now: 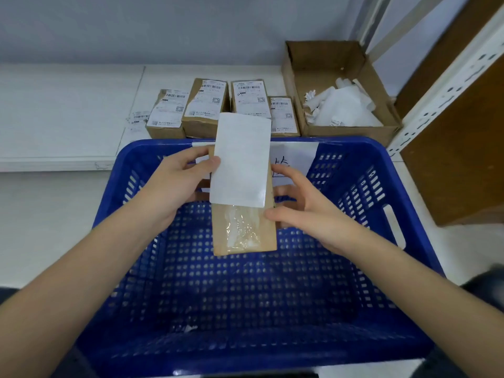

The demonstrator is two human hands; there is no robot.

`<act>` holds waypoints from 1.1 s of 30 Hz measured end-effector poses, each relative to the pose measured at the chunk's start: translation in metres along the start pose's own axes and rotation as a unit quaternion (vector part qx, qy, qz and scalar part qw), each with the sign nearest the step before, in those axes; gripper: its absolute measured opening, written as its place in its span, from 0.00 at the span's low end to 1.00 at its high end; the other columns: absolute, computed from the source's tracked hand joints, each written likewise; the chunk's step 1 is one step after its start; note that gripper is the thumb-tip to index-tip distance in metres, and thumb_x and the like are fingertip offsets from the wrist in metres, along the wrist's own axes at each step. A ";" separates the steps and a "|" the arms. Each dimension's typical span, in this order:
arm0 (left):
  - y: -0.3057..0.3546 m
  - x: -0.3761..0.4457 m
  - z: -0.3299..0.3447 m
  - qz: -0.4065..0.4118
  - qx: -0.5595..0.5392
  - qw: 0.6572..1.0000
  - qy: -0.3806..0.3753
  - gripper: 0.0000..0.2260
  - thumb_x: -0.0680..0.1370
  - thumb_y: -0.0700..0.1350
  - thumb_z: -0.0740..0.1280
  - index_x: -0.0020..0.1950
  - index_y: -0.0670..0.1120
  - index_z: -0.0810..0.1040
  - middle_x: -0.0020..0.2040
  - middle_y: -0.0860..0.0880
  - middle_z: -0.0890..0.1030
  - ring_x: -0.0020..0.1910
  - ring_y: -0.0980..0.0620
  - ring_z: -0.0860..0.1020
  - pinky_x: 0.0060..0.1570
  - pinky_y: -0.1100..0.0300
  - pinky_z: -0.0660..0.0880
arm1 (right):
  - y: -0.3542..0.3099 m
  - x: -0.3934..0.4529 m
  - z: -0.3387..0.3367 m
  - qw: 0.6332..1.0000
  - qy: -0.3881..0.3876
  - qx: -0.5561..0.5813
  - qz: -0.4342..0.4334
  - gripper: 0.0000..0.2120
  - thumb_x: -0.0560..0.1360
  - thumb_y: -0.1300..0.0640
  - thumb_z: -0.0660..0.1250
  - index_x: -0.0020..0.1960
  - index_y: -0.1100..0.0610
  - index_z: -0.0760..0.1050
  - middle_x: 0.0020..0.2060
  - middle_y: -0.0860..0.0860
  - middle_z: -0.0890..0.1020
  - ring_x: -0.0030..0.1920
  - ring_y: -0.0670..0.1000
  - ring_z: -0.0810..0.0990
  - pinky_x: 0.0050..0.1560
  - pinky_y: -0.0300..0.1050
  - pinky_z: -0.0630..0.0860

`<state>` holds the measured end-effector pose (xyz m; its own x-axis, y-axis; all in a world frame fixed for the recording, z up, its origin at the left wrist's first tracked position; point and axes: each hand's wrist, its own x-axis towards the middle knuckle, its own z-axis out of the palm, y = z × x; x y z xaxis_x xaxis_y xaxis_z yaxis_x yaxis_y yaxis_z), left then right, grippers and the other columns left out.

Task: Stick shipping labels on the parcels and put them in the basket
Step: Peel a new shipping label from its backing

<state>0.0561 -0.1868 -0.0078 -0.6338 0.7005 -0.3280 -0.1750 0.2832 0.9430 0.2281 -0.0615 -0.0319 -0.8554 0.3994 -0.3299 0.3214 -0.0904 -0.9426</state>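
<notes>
Soft, even indoor light over a packing bench, seen through a wide-angle lens.

Cool, diffuse light falls from overhead, leaving only faint shadows under the fingers of the left hand (177, 181) and the right hand (300, 205). Just below the fingertips, clear tape on the parcel (244, 227) throws crinkled glare, and the white label (241, 159) between the thumbs reads almost blown out. Beneath both wrists the blue basket (354, 268) darkens toward its near wall, with small glints on the rim. Far right of the fingers, the shelf upright (447, 85) bows with lens distortion. Forearms at the frame corners stretch and soften; printed boxes (207, 105) beyond the fingertips are slightly blurred.
</notes>
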 end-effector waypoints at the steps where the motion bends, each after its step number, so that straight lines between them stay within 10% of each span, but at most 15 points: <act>1: 0.000 -0.001 -0.001 0.003 -0.001 1.000 0.005 0.08 0.80 0.44 0.64 0.56 0.54 0.79 0.47 0.54 0.85 0.42 0.57 0.84 0.37 0.66 0.78 | 0.000 0.000 0.001 1.000 0.002 0.004 -0.005 0.34 0.73 0.63 0.70 0.71 0.42 0.60 0.57 0.52 0.76 0.51 0.49 0.82 0.51 0.45 0.80; 9: 0.006 -0.007 -0.005 0.058 0.036 0.997 0.036 0.09 0.81 0.42 0.62 0.56 0.55 0.76 0.45 0.56 0.83 0.39 0.59 0.83 0.36 0.64 0.80 | -0.002 0.004 -0.003 0.997 0.047 0.036 -0.038 0.27 0.74 0.64 0.66 0.65 0.38 0.66 0.54 0.53 0.79 0.49 0.49 0.82 0.45 0.42 0.80; 18: 0.008 -0.011 0.002 -0.035 0.016 0.999 -0.012 0.16 0.82 0.55 0.56 0.65 0.49 0.74 0.57 0.49 0.81 0.49 0.50 0.83 0.49 0.50 0.81 | 0.002 0.004 -0.005 0.992 0.061 0.023 -0.108 0.20 0.81 0.59 0.59 0.63 0.35 0.67 0.64 0.47 0.74 0.63 0.47 0.75 0.61 0.44 0.76; 24: 0.004 -0.013 0.009 -0.011 0.041 0.999 -0.012 0.10 0.82 0.51 0.57 0.53 0.53 0.78 0.51 0.51 0.83 0.43 0.56 0.83 0.47 0.54 0.81 | 0.000 0.005 -0.005 0.992 0.090 0.035 -0.083 0.18 0.81 0.62 0.57 0.59 0.42 0.75 0.60 0.47 0.77 0.52 0.43 0.80 0.50 0.37 0.77; 33: 0.004 -0.014 0.004 0.163 0.170 0.967 0.096 0.12 0.78 0.49 0.62 0.42 0.41 0.74 0.41 0.43 0.79 0.40 0.44 0.77 0.46 0.46 0.77 | 0.002 0.008 -0.001 0.990 0.124 0.027 -0.060 0.14 0.80 0.60 0.61 0.53 0.42 0.79 0.46 0.48 0.81 0.51 0.62 0.78 0.51 0.60 0.79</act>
<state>0.0672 -0.1933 0.0000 -0.7477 0.6633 0.0314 0.2949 0.2893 0.9107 0.2223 -0.0578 -0.0362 -0.7579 0.6216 -0.1981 0.1947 -0.0744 -0.9780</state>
